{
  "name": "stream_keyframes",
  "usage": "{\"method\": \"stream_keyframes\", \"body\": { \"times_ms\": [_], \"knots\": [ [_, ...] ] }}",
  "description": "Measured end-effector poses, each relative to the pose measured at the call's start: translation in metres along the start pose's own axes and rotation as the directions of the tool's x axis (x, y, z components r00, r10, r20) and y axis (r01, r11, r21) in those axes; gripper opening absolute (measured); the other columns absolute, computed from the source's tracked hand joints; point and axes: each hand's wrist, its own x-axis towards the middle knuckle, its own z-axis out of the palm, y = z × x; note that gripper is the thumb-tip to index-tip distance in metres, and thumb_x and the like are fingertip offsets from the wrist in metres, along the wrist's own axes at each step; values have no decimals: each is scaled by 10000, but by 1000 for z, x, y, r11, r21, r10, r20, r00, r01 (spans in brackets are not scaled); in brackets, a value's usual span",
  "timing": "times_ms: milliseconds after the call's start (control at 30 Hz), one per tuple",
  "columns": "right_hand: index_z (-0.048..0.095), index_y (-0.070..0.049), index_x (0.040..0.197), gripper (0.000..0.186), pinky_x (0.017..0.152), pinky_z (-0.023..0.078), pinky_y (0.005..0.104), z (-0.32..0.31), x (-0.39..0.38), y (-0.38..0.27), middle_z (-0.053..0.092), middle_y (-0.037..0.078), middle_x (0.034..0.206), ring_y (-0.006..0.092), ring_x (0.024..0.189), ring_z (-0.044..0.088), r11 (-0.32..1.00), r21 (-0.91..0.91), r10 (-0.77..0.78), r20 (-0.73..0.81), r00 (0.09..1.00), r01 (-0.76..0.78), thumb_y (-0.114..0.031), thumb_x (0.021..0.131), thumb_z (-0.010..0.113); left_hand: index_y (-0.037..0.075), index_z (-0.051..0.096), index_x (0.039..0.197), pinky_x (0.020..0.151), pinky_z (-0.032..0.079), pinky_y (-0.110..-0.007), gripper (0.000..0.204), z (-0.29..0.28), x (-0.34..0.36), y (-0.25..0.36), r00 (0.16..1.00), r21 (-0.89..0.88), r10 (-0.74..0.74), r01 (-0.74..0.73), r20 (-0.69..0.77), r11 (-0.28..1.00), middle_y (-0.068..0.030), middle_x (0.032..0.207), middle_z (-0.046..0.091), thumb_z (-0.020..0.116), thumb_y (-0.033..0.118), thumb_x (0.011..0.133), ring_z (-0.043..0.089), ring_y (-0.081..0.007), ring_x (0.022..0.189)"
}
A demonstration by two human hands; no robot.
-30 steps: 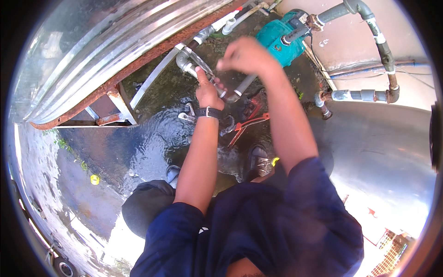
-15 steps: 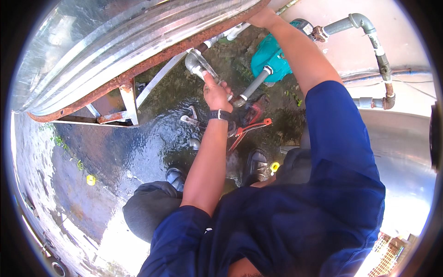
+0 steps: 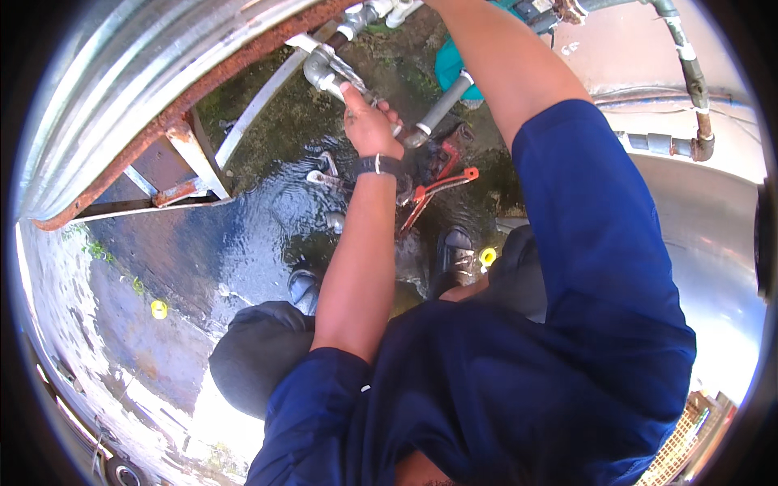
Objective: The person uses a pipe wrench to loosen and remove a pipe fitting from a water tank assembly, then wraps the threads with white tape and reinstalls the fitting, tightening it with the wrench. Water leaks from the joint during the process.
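At the far left the wet ground [image 3: 243, 243] shines with water, and a small yellow cap [image 3: 159, 309] lies on it, well apart from the work. Above runs a ribbed metal tank [image 3: 121, 89] on a rusty frame [image 3: 174, 154]. The left hand [image 3: 369, 125] is closed around a metal pipe fitting [image 3: 324, 69] that juts from under the tank; the fingers wrap it, so the joint itself is mostly hidden. A dark band [image 3: 379, 164] sits on that wrist. Just beside the hand a grey pipe [image 3: 442, 109] slants down. Below, red-handled pliers [image 3: 433, 190] lie on the ground, partly covered by the forearm. The right arm [image 3: 502, 65] reaches upward and its hand is cut off by the top edge, so whether it is spread or gripping cannot be told. At the right, pipes [image 3: 689, 81] run along a wall.
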Motion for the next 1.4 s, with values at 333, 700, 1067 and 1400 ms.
{"method": "stream_keyframes", "body": {
  "times_ms": [333, 700, 1067, 1400],
  "knots": [
    [698, -1, 1047, 358, 765, 579, 493, -82, -108, -64, 720, 230, 1000, 385, 908, 714, 999, 8, 41, 72, 997, -42, -321, 933, 587, 48, 488, 1094, 437, 422, -336, 577, 2, -5, 3, 999, -35, 26, -27, -33, 999, -72, 692, 566, 507, 615, 990, 502, -163, 490],
    [708, 8, 946, 326, 714, 575, 464, -20, -98, -228, 715, 235, 922, 395, 823, 705, 858, 457, -342, 165, 925, 236, -306, 898, 636, -111, 454, 1238, 772, 498, -388, 793, 12, 9, -14, 942, 62, 199, -190, -271, 980, -226, 991, 642, 684, 571, 905, 610, -289, 841],
    [729, -18, 961, 335, 753, 576, 437, 21, -80, -269, 734, 193, 916, 378, 839, 714, 903, 429, -186, 437, 880, -22, -333, 908, 626, -98, 448, 1210, 791, 530, -406, 699, 1, 36, -45, 969, -325, 240, -243, -49, 914, -258, 1061, 656, 733, 460, 900, 660, -288, 913],
    [747, -42, 974, 346, 788, 577, 412, 22, -75, -261, 751, 154, 911, 363, 854, 721, 806, 534, -100, 548, 831, -255, -358, 918, 618, -67, 398, 1211, 729, 546, -399, 661, -18, 48, -68, 919, -498, 392, -316, 52, 808, -239, 1052, 652, 791, 342, 872, 661, -248, 883]
  ]
}}
